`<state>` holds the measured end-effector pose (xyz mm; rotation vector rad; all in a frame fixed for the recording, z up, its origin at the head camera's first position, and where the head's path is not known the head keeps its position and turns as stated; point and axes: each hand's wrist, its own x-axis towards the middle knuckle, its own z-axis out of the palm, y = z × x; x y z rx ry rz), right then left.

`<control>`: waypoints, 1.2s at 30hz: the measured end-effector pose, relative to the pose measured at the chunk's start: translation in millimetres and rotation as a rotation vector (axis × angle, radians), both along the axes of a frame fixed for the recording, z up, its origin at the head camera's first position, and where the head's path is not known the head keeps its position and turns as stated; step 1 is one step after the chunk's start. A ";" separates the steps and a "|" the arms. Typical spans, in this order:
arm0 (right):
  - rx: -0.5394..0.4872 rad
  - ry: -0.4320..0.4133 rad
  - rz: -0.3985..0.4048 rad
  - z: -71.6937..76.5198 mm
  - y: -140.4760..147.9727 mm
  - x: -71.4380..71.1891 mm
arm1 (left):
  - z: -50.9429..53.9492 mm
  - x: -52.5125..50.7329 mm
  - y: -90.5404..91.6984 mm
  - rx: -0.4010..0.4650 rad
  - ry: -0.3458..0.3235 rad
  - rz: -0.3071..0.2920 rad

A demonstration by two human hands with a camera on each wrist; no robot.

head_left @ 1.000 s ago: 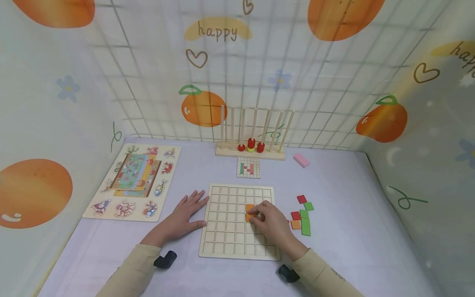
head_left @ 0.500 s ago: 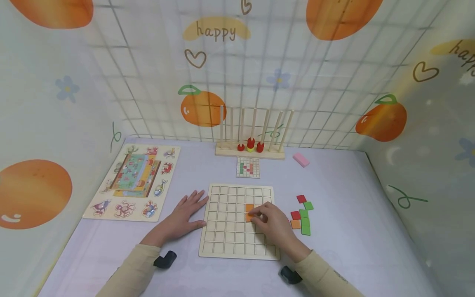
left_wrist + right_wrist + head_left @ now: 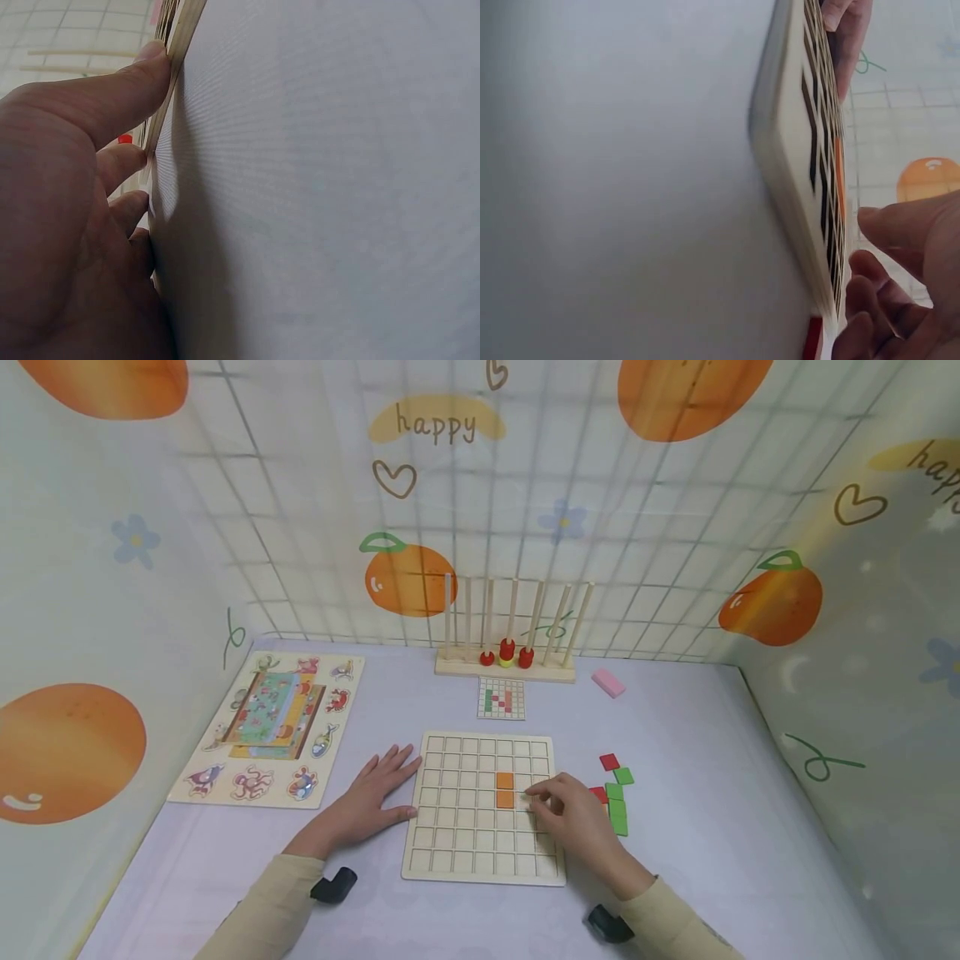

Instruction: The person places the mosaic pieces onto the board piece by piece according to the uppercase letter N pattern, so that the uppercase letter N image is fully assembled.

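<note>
Fingers (image 3: 546,787) bent (right hand (image 3: 579,818)), left hand (image 3: 372,800) splayed

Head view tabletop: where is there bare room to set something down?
Widest: the table right of the loose tiles and pink block. Another patch lies between the animal puzzle and grid board, beyond the left hand. Crowded: the right hand beside the tiles, and the pattern card between peg stand and grid board.

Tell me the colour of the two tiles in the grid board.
The two tiles are orange, clearest in the head view.
</note>
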<state>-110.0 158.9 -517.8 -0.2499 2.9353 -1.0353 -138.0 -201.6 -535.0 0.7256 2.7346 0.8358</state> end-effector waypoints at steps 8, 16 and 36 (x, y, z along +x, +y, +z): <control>0.013 -0.050 -0.056 6.2 22.2 4.3 | 1.3 0.1 0.5 -0.002 0.003 0.000; 0.078 -0.032 -0.071 6.1 46.0 9.2 | 2.6 0.9 1.2 -0.006 0.000 0.001; 0.177 -0.071 -0.139 4.7 76.1 12.9 | 1.5 0.8 0.7 0.006 -0.002 0.003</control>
